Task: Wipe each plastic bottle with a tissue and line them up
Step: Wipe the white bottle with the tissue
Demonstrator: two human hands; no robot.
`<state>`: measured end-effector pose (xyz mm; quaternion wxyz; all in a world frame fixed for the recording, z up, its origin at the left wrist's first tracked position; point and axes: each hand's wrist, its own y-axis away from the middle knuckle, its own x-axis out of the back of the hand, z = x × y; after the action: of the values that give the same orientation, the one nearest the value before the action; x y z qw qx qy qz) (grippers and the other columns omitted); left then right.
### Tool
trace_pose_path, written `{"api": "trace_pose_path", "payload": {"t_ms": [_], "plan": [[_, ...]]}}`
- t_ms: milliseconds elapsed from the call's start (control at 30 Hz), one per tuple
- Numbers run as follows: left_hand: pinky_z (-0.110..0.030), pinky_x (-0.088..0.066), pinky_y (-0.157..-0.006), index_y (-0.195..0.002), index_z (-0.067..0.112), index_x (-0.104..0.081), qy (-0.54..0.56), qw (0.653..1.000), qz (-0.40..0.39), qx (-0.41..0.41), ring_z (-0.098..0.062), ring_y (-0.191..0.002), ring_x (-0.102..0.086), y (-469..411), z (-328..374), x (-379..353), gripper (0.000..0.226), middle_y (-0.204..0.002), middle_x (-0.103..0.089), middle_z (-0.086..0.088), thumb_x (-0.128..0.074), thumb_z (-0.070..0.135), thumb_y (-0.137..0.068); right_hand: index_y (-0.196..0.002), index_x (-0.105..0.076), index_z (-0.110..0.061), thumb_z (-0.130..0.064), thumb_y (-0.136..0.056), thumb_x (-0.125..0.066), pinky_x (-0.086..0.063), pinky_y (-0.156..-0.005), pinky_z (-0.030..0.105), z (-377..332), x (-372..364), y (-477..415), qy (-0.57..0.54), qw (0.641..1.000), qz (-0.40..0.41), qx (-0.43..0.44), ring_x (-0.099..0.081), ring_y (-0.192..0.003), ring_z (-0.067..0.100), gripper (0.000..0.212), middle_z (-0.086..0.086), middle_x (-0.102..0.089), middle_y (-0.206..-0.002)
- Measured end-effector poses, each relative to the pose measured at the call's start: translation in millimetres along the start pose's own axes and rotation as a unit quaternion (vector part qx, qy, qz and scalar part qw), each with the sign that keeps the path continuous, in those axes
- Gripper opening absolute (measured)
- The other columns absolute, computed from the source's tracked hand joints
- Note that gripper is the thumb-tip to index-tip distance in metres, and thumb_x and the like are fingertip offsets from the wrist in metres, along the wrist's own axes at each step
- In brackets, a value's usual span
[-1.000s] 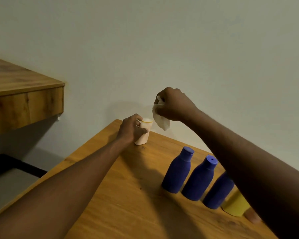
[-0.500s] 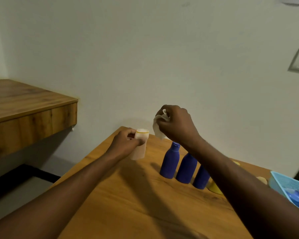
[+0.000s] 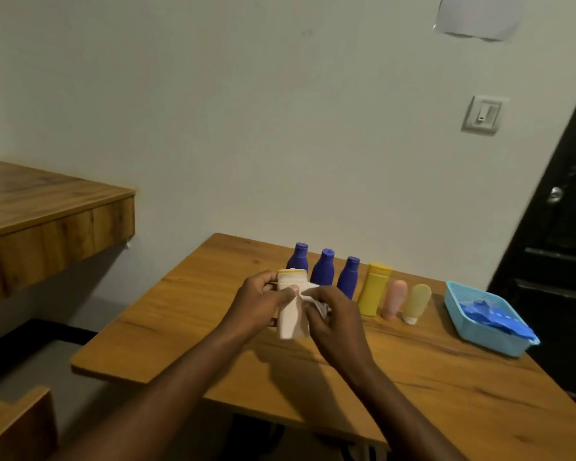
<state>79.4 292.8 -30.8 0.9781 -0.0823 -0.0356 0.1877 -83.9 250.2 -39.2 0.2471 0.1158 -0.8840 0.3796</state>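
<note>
Six bottles line the table's [image 3: 180,334] far edge: three blue [image 3: 323,269], one yellow [image 3: 373,289], one pink [image 3: 393,299], one beige [image 3: 415,302]. A seventh, cream bottle [image 3: 288,314] sits gripped in the left hand [image 3: 258,304]; the right hand [image 3: 335,319] pinches tissue [image 3: 308,292] against it. One basket [image 3: 479,334] holds blue items [image 3: 492,316].

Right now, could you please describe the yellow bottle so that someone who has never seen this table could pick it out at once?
Find the wooden table against the wall, where a row of bottles stands along its far edge. After the three blue bottles, the yellow bottle comes fourth from the left, before the pink tube. It is the only bright yellow, square-shouldered one.
</note>
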Motion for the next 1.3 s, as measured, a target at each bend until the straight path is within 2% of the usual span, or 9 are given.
{"api": "trace_pose_path", "payload": {"t_ms": [167,300,400,667,767,833,967,1100,1300], "plan": [[-0.043,-0.064,-0.081,-0.118,0.02,-0.071,-0.002,1.0,-0.006,0.015,-0.018,-0.103,-0.074,29.6,0.0,-12.5,0.023,-0.11,-0.078,0.001,-0.074,0.021,-0.096,-0.097,-0.074,-0.03,-0.01,-0.087,-0.07,-0.05,-0.081,0.021,5.3,10.6,55.8,-0.028,0.999,-0.017,-0.017,-0.06,-0.099,-0.003,0.023,-0.022,-0.067,-0.101],[-0.035,-0.06,-0.073,-0.119,0.02,-0.073,0.005,0.999,-0.038,0.021,-0.018,-0.101,-0.075,47.2,-7.0,-25.0,0.022,-0.108,-0.079,0.002,-0.072,0.022,-0.097,-0.099,-0.075,-0.024,0.001,-0.083,-0.069,-0.05,-0.082,0.021,6.7,23.9,54.7,-0.03,0.999,0.028,0.026,-0.059,-0.103,0.001,0.03,-0.015,-0.062,-0.104],[-0.041,-0.062,-0.08,-0.12,0.019,-0.073,0.032,0.998,-0.039,0.027,-0.022,-0.103,-0.075,60.3,-13.9,-34.7,0.022,-0.111,-0.078,-0.001,-0.071,0.022,-0.098,-0.099,-0.074,-0.02,0.005,-0.081,-0.068,-0.047,-0.084,0.016,1.9,32.3,57.5,-0.023,0.998,0.033,0.046,-0.058,-0.105,0.002,0.031,-0.01,-0.062,-0.104],[-0.047,-0.062,-0.09,-0.126,0.017,-0.071,0.048,0.997,-0.023,0.054,-0.021,-0.107,-0.073,62.8,-33.2,-53.1,0.027,-0.114,-0.078,-0.001,-0.07,0.022,-0.099,-0.102,-0.071,-0.028,-0.013,-0.086,-0.068,-0.052,-0.08,0.03,30.3,35.1,114.2,0.064,0.995,-0.072,0.003,-0.06,-0.093,0.001,0.022,-0.013,-0.067,-0.102],[-0.033,-0.062,-0.079,-0.117,0.025,-0.071,0.075,0.996,-0.021,0.041,-0.017,-0.103,-0.073,63.2,-36.8,-60.9,0.017,-0.113,-0.077,0.0,-0.067,0.02,-0.101,-0.119,-0.065,-0.024,-0.014,-0.089,-0.067,-0.052,-0.086,0.03,36.0,39.7,112.1,0.045,0.998,-0.045,-0.019,-0.06,-0.101,0.005,0.031,-0.009,-0.067,-0.113],[-0.032,-0.062,-0.082,-0.119,0.027,-0.069,0.085,0.996,-0.034,0.023,-0.017,-0.104,-0.073,63.8,-39.7,-65.4,0.019,-0.115,-0.077,0.0,-0.067,0.02,-0.101,-0.124,-0.064,-0.022,-0.013,-0.09,-0.067,-0.052,-0.088,0.03,40.7,43.2,104.2,0.041,0.999,-0.01,-0.014,-0.058,-0.107,0.009,0.036,-0.005,-0.063,-0.118],[-0.028,-0.061,-0.081,-0.12,0.031,-0.067,0.101,0.993,-0.051,0.011,-0.011,-0.102,-0.073,64.8,-43.0,-72.1,0.021,-0.114,-0.076,0.005,-0.066,0.021,-0.101,-0.106,-0.07,-0.022,-0.008,-0.09,-0.068,-0.053,-0.085,0.024,44.7,43.1,90.5,-0.001,0.998,0.057,-0.022,-0.058,-0.105,0.004,0.022,-0.007,-0.06,-0.112],[-0.028,-0.061,-0.082,-0.118,0.032,-0.067,0.101,0.994,-0.049,0.003,-0.012,-0.102,-0.074,69.4,-47.6,-70.6,0.019,-0.113,-0.076,0.004,-0.065,0.023,-0.102,-0.104,-0.071,-0.022,-0.006,-0.089,-0.067,-0.052,-0.084,0.023,37.8,36.2,105.7,-0.024,0.997,0.071,-0.031,-0.061,-0.101,0.001,0.023,-0.009,-0.068,-0.106],[-0.038,-0.061,-0.092,-0.138,0.02,-0.063,0.087,0.995,-0.054,-0.004,-0.018,-0.112,-0.071,70.7,-54.2,-68.4,0.038,-0.123,-0.074,-0.001,-0.065,0.029,-0.101,-0.106,-0.071,-0.024,-0.001,-0.088,-0.069,-0.05,-0.083,0.019,36.7,30.6,118.8,-0.023,0.999,0.048,0.009,-0.057,-0.103,0.0,0.029,-0.008,-0.058,-0.106]]}}
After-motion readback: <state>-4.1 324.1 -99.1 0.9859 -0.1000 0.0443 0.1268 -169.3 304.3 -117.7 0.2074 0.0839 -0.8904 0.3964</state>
